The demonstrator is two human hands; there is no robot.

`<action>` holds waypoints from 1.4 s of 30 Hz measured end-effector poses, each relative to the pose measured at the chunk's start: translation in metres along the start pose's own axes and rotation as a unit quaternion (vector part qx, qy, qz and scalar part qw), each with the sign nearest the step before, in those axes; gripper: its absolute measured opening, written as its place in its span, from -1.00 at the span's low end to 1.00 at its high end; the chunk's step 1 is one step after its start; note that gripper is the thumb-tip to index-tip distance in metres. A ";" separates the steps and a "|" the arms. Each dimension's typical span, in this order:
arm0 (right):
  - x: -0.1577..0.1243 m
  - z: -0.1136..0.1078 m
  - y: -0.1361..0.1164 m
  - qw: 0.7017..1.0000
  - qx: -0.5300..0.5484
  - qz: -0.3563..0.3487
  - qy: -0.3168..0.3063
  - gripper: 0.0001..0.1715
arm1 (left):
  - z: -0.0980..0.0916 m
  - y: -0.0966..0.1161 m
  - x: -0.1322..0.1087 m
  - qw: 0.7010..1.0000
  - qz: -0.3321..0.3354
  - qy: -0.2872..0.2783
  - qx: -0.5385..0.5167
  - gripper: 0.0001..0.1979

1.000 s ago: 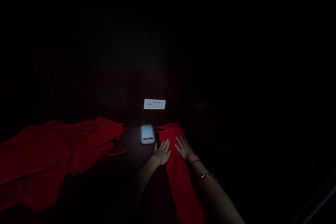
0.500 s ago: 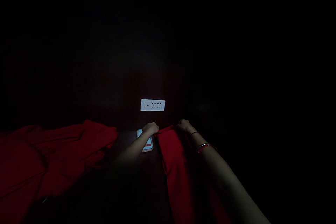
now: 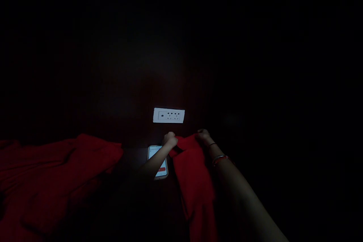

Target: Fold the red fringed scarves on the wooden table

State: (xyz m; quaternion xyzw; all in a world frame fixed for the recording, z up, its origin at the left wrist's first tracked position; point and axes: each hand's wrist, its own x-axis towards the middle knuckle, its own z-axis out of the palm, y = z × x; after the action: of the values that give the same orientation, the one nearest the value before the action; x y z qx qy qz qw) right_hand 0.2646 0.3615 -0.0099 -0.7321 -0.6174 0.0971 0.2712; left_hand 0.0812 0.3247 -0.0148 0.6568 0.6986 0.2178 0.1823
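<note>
My left hand (image 3: 170,140) is closed on the upper left corner of a red cloth (image 3: 193,170), which hangs or lies in a long strip towards me. At its upper right, my right hand (image 3: 203,135) grips the same cloth, with bracelets on that wrist. Under my left forearm a lit phone (image 3: 157,162) lies on the dark surface, partly covered by the arm. A second, larger red cloth (image 3: 82,159) is spread in folds at the left, apart from both hands.
A white socket panel (image 3: 169,115) is on the dark wall just beyond my hands. Most of the surroundings are too dark to make out.
Both hands have shifted slightly to the right with the cloth, whose upper part now shows a fold. The phone and socket panel appear a little larger, as the view has moved.
</note>
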 end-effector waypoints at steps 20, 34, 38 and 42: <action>-0.031 0.026 -0.019 0.955 -0.194 -0.203 -0.099 -0.66 | 0.020 -0.011 -0.020 0.963 0.178 0.002 0.204 -0.69; -0.064 -0.016 -0.028 0.950 -0.187 -0.207 -0.142 -0.49 | 0.007 -0.006 -0.035 0.966 0.186 -0.064 0.169 -0.59; -0.116 -0.032 -0.022 0.962 -0.192 -0.128 -0.148 -0.30 | 0.005 -0.007 -0.086 0.963 0.232 0.021 0.135 -0.53; -0.155 -0.011 -0.006 0.955 -0.214 -0.052 -0.199 -0.26 | 0.023 -0.013 -0.127 0.948 0.291 -0.028 0.127 -0.51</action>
State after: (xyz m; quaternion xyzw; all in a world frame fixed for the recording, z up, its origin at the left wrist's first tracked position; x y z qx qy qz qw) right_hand 0.2311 0.2105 -0.0271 -0.7056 -0.7024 0.0919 -0.0157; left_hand 0.0919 0.1990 -0.0454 0.8553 0.4932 0.1519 0.0457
